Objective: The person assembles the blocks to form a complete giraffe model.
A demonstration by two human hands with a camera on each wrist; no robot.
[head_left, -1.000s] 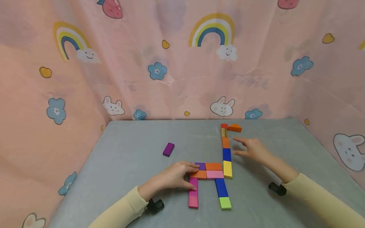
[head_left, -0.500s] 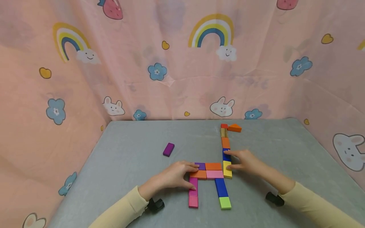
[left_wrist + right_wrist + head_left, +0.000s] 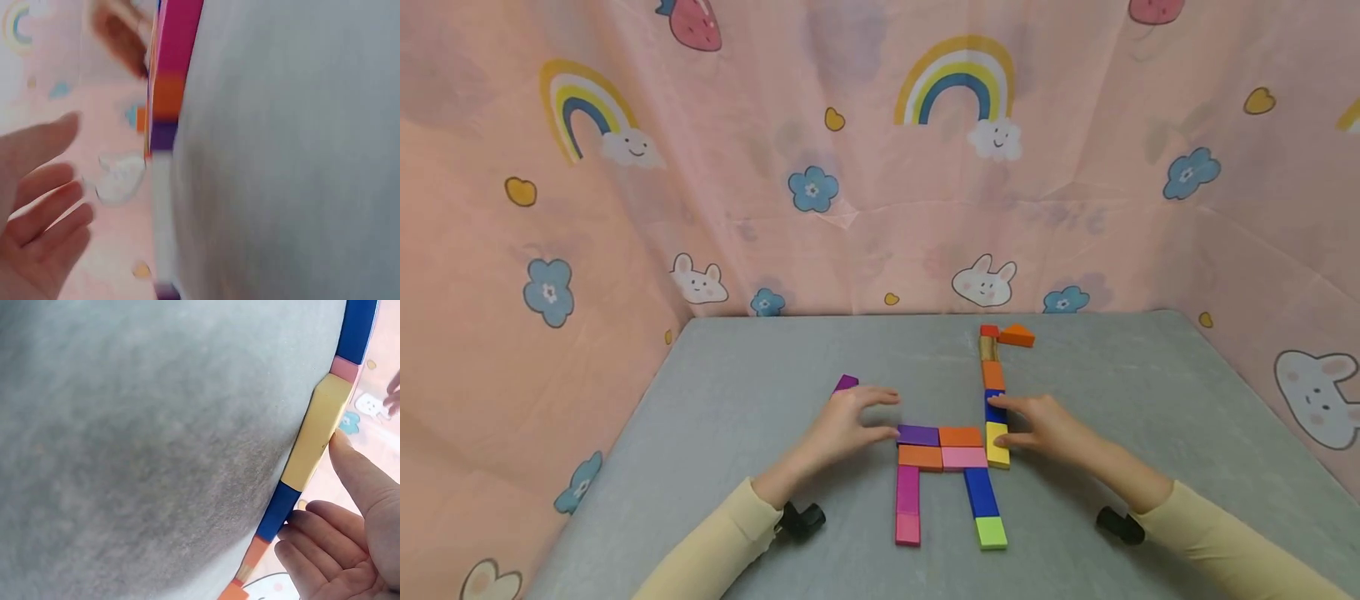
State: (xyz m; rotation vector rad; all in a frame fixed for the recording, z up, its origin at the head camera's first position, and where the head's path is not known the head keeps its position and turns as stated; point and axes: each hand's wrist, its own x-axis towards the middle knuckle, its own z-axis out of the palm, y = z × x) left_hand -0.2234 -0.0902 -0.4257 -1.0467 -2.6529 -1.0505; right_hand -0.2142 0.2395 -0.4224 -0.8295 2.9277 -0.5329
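Flat coloured blocks lie on the grey table in a four-legged, long-necked outline. My right hand (image 3: 1048, 429) touches the neck: fingertips on the upper blue block (image 3: 995, 407), thumb on the yellow block (image 3: 997, 445). In the right wrist view the thumb meets the yellow block (image 3: 319, 434) along its edge, and the other fingers reach the blue block (image 3: 279, 511). My left hand (image 3: 842, 421) hovers left of the body, fingers spread and holding nothing, with its thumb tip near the purple block (image 3: 918, 436). Behind it, a loose dark purple block (image 3: 847, 382) is partly hidden.
The body also has orange (image 3: 960, 437) and pink (image 3: 964, 457) blocks. Below stand a magenta leg (image 3: 907, 492) and a blue leg (image 3: 981, 492) with a lime foot (image 3: 991, 533). An orange triangle (image 3: 1017, 337) lies beside the red block (image 3: 989, 331). A patterned cloth (image 3: 880, 208) hangs behind.
My right hand has come down and leftward from beside the neck onto the blue and yellow blocks. My left hand has lifted off the body's left end and moved back toward the loose purple block.
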